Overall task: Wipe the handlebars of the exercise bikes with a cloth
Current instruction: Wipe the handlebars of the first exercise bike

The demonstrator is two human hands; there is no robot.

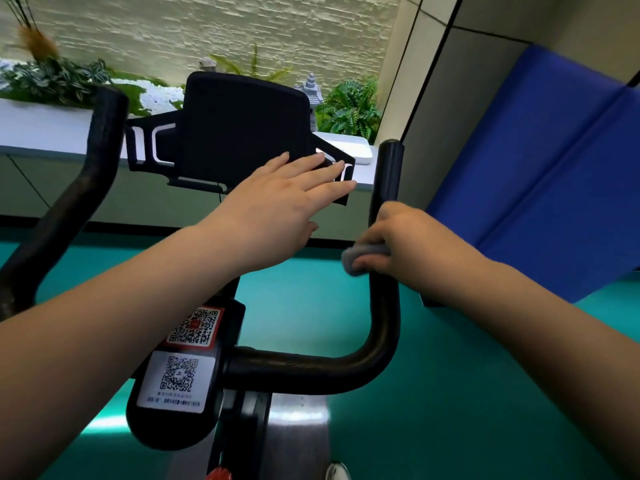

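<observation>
I have my right hand [398,237] wrapped around the upright part of the right handlebar [384,289], fingers curled onto the bar with the grey cloth [360,259] bunched between palm and grip, just below the bar's rounded tip and well above its bend. My left hand [277,202] is spread flat, fingers straight and holding nothing, hovering in front of the lower right corner of the black console [242,129]; I cannot tell whether it touches it. Judging by where the cloth sits, I am partway through this right bar: the stretch from the cloth down round the bend to the stem looks yet to be covered, though no marks show what is clean. The left handlebar [69,188], far to the left of the console, has nothing on it, so I take it as still to do, and any other bikes are out of view. As for containers, a shallow white tray [349,147] sits on the ledge just behind the console's right side; nothing shows in it. The long planter [45,116] behind and left of the console holds green plants and white pebbles.
</observation>
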